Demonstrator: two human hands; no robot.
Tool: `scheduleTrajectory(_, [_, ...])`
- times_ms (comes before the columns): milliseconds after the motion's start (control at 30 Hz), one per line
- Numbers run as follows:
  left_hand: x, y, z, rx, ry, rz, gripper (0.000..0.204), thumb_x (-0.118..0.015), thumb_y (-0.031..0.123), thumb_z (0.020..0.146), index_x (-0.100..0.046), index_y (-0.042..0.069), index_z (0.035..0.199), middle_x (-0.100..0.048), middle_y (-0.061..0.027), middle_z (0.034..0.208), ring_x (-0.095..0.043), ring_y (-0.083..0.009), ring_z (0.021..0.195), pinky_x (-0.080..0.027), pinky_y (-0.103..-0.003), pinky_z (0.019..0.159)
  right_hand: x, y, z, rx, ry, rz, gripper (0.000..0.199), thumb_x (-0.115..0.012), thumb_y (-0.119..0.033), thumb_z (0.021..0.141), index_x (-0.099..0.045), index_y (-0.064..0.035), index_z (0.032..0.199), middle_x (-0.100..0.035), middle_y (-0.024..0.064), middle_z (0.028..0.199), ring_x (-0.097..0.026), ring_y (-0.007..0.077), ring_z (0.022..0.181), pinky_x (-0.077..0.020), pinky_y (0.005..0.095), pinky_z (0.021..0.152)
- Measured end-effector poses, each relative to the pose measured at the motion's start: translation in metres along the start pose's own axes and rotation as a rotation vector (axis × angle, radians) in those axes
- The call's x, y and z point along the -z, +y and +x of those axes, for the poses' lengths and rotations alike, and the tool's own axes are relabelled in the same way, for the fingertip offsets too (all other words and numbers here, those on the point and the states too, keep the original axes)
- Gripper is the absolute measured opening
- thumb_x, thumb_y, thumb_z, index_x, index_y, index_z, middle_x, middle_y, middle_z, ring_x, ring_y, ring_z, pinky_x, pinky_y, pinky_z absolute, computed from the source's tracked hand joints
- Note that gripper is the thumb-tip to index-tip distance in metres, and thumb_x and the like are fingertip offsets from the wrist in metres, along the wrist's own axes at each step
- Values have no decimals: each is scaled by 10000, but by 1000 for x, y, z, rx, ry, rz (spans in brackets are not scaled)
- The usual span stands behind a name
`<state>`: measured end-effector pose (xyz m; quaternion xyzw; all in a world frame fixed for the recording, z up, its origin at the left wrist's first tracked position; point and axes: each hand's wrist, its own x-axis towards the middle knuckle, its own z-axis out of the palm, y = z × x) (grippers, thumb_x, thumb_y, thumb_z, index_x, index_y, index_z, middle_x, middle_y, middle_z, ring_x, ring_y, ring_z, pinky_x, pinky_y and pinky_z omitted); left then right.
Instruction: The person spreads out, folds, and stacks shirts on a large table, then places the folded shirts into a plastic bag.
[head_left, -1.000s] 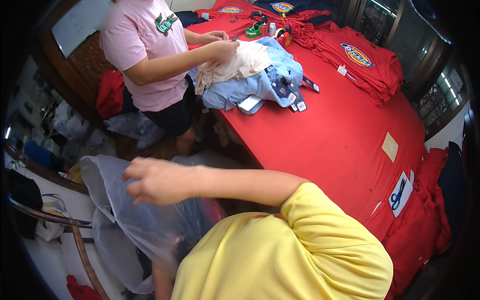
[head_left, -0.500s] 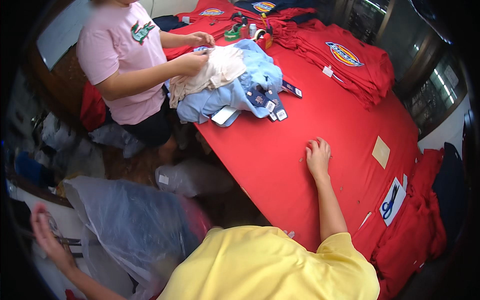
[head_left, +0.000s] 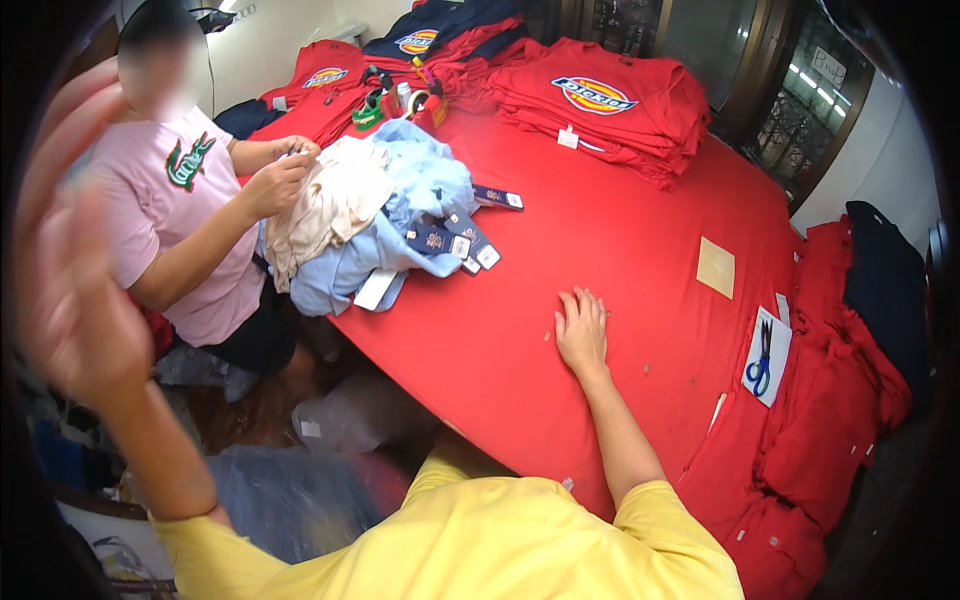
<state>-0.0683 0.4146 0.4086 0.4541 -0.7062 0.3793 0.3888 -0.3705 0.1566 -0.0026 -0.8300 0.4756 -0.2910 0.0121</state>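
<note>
My right hand (head_left: pixel 582 332) rests palm down on the red-covered table (head_left: pixel 500 350), fingers stretched out, holding nothing. A tiny clear scrap lies beside its fingers. My left hand (head_left: pixel 88 300) is raised at the far left, near the camera and smeared by motion; its fingers are stretched out with nothing seen in them. Beyond my right hand lies a pile of light blue garments (head_left: pixel 425 175) with dark hang tags (head_left: pixel 440 240) and a cream garment (head_left: pixel 335 195) on top. A co-worker in a pink T-shirt (head_left: pixel 205 230) holds both hands at the cream garment.
Stacked red shirts (head_left: pixel 640 110) lie at the back, near a tape roll and small tools. On the right are blue-handled scissors (head_left: pixel 762 365) on white paper, a beige card (head_left: pixel 715 268) and heaped red garments (head_left: pixel 830 370). A large plastic bag (head_left: pixel 290 500) is below the table's left edge.
My left hand has risen from low beside the plastic bag to the upper left. The view has shifted rightward. My right hand stays on the table; the co-worker's hands remain at the cream garment.
</note>
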Motion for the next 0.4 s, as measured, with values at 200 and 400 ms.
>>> scheduleTrajectory(200, [-204, -29, -3, 236, -75, -377, 165, -623, 18, 825, -673, 15, 982, -657, -123, 999, -604, -264, 1007, -451, -355, 915, 9, 9, 2, -85, 5, -20, 383, -611, -180, 887, -541, -46, 1239, -479, 200, 1303, -436, 361, 1253, -309, 523, 1106])
scheduleTrajectory(400, [-324, -89, -63, 529, -451, -570, 183, -648, 182, 865, -675, 41, 979, -651, -140, 1037, -609, -293, 1034, -449, -381, 930, -1, 15, 2, -198, -78, -26, 346, -639, -206, 885, -571, -89, 1203, -477, 150, 1327, -418, 322, 1289, -267, 507, 1137])
